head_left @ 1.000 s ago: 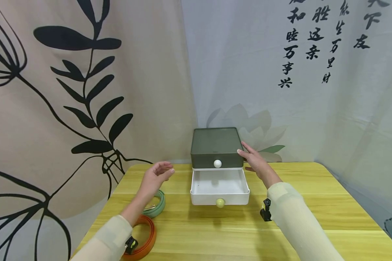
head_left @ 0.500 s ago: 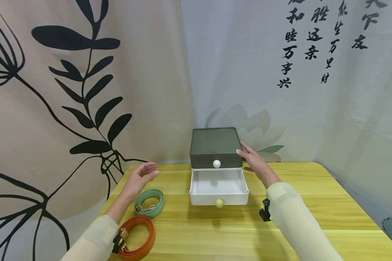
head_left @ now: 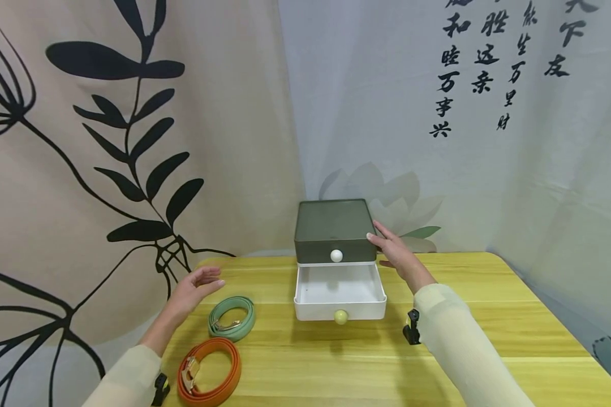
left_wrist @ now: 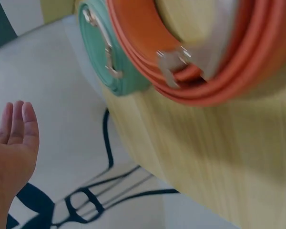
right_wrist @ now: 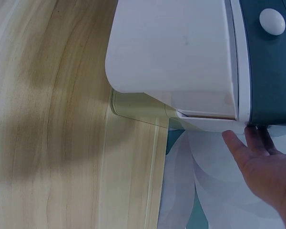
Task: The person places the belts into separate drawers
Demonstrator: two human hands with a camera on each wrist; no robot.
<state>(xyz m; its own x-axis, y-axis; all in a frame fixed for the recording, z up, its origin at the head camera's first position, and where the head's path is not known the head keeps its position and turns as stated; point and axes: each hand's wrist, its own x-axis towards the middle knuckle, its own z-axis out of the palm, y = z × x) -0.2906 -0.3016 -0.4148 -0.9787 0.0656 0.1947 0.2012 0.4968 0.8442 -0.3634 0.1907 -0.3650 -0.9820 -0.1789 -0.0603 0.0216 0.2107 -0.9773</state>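
A small drawer box (head_left: pixel 334 221) with a dark green top stands at the back of the table. Its lower white drawer (head_left: pixel 340 310) is pulled out and shows a bare inside. My right hand (head_left: pixel 399 257) rests its fingers against the box's right side; in the right wrist view the fingertips (right_wrist: pixel 233 139) touch that side. My left hand (head_left: pixel 189 295) hovers at the table's left edge, fingers extended and holding nothing. Right of it lies a coiled green belt (head_left: pixel 250 322), and nearer to me a coiled orange belt (head_left: pixel 232 380). Both belts show metal buckles in the left wrist view.
The wooden table (head_left: pixel 468 339) has its left edge beneath my left forearm. A printed cloth (head_left: pixel 234 141) hangs behind it. The drawer's yellow-green knob (head_left: pixel 341 317) juts toward me, and a white knob (head_left: pixel 336 256) sits on the upper part.
My left hand has moved left and toward me, away from the drawer box and past the belts, uncovering both coils. The right hand stays against the box.
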